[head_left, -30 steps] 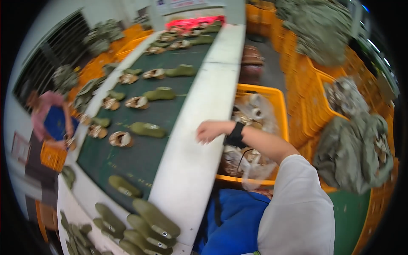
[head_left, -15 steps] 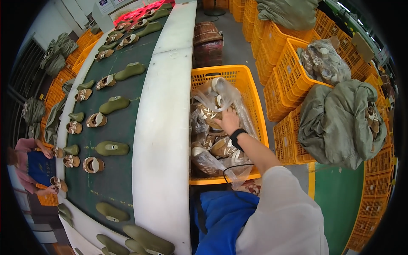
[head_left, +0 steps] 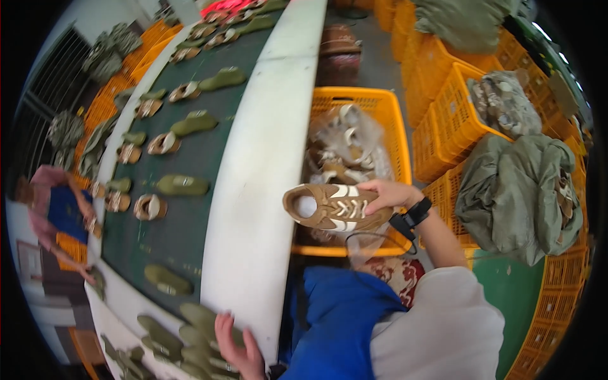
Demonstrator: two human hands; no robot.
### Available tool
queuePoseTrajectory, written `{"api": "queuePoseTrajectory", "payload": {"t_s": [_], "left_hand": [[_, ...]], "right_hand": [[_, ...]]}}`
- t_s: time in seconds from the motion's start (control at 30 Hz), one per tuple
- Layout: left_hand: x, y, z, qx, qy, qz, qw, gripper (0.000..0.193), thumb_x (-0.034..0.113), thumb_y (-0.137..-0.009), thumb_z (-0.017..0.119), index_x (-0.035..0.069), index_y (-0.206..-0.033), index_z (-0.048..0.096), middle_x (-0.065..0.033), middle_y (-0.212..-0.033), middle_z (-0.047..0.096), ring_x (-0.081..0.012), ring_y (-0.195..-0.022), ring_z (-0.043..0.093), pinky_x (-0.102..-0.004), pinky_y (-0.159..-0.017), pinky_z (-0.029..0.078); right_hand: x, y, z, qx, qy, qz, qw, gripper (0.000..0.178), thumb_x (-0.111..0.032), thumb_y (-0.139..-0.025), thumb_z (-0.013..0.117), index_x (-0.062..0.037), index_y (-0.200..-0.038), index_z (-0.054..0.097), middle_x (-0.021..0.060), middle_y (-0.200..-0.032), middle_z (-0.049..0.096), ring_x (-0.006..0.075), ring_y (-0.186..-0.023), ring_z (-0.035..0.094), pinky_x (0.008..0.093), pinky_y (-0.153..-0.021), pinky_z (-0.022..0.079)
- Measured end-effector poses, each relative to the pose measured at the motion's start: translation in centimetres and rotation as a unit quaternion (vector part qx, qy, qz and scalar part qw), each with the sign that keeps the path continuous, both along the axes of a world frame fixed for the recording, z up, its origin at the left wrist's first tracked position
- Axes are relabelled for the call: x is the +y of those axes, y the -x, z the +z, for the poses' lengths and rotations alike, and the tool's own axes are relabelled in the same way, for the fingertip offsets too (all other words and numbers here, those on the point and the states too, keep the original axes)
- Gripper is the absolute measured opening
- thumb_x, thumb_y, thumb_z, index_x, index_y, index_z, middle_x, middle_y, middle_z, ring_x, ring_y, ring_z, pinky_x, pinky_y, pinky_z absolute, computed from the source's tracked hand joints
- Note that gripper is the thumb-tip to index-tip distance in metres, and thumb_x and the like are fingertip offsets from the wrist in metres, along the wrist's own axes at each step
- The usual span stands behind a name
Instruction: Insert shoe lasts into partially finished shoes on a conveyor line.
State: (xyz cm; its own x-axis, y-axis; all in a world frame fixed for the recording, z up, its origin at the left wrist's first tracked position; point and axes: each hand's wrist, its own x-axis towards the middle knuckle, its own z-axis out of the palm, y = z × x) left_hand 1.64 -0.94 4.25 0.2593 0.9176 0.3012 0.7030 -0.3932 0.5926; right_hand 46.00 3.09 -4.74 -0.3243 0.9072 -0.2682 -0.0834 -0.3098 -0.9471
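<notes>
A brown sneaker (head_left: 323, 206) with white laces and white side stripes is held by the toe in my right hand (head_left: 394, 195). Its heel points left, over the edge of the white ledge (head_left: 250, 171). Behind and below it stands a yellow crate (head_left: 398, 136) with more such shoes (head_left: 345, 155) in clear plastic. My left hand (head_left: 240, 347) is low in the view with its fingers apart. It is right beside a cluster of olive-green shoe lasts (head_left: 158, 339); whether it touches one, I cannot tell.
The dark green conveyor belt (head_left: 183, 234) carries pairs of lasts and brown shoes. Across it, a person in a blue apron (head_left: 68, 212) reaches to the far edge. Stacked yellow crates (head_left: 437, 139) and a grey-green cloth bundle (head_left: 500, 190) line the right.
My right hand has come up out of the crate with a sneaker and moved toward me. My left hand has entered at the bottom. The view has shifted slightly.
</notes>
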Motion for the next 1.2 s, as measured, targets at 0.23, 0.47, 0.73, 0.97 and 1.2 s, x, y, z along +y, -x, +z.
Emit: {"api": "queuePoseTrajectory", "payload": {"t_s": [0.23, 0.47, 0.73, 0.97, 1.2], "left_hand": [[1.9, -2.9, 2.1, -0.376, 0.156, -0.094, 0.909, 0.117, 0.019, -0.056, 0.085, 0.009, -0.142, 0.006, -0.0150, -0.145, 0.018, -0.0300, -0.132, 0.024, -0.0445, -0.105, 0.027], [-2.0, 1.0, 4.2, -0.365, 0.121, 0.016, 0.923, 0.096, 0.009, -0.057, 0.084, 0.000, -0.134, 0.028, -0.0127, -0.129, 0.042, -0.0196, -0.117, 0.045, -0.0342, -0.099, 0.038], [-1.8, 12.9, 5.9, -0.295, -0.049, 0.293, 0.908, 0.054, 0.012, -0.068, 0.075, 0.007, -0.109, 0.040, -0.0071, -0.106, 0.047, -0.0163, -0.098, 0.050, -0.0305, -0.084, 0.044], [12.2, 24.5, 2.6, -0.426, -0.055, 0.364, 0.826, 0.045, 0.014, -0.079, 0.068, 0.006, -0.111, 0.037, -0.0105, -0.102, 0.049, -0.0180, -0.091, 0.052, -0.0298, -0.076, 0.046], [24.8, 31.2, -11.2, 0.205, 0.183, 0.393, 0.877, 0.056, 0.044, -0.071, 0.065, -0.003, -0.101, 0.058, -0.0228, -0.098, 0.061, -0.0379, -0.099, 0.056, -0.0431, -0.082, 0.047]], "right_hand": [[5.2, 9.3, 4.5, 0.150, 0.004, 0.259, 0.954, 0.072, -0.010, -0.062, 0.080, 0.0079, -0.122, 0.046, 0.0094, -0.116, 0.057, 0.0127, -0.101, 0.055, 0.0258, -0.088, 0.044], [9.2, 18.0, 6.3, 0.126, -0.003, 0.404, 0.906, 0.062, -0.012, -0.074, 0.070, 0.0033, -0.128, 0.042, 0.0103, -0.114, 0.058, 0.0134, -0.099, 0.056, 0.0273, -0.086, 0.047], [11.9, 17.6, -3.3, -0.362, -0.419, 0.008, 0.832, 0.036, -0.021, -0.076, 0.067, -0.0042, -0.107, 0.059, 0.0155, -0.094, 0.059, 0.0302, -0.087, 0.056, 0.0359, -0.081, 0.046], [9.7, 20.1, -6.1, -0.465, -0.465, -0.123, 0.744, 0.031, -0.010, -0.069, 0.064, -0.0053, -0.100, 0.059, 0.0166, -0.111, 0.050, 0.0357, -0.107, 0.044, 0.0449, -0.093, 0.035], [10.0, 20.8, -5.8, -0.477, -0.439, -0.126, 0.751, 0.031, -0.010, -0.067, 0.064, -0.0067, -0.098, 0.059, 0.0145, -0.112, 0.050, 0.0355, -0.109, 0.044, 0.0459, -0.094, 0.034]]}}
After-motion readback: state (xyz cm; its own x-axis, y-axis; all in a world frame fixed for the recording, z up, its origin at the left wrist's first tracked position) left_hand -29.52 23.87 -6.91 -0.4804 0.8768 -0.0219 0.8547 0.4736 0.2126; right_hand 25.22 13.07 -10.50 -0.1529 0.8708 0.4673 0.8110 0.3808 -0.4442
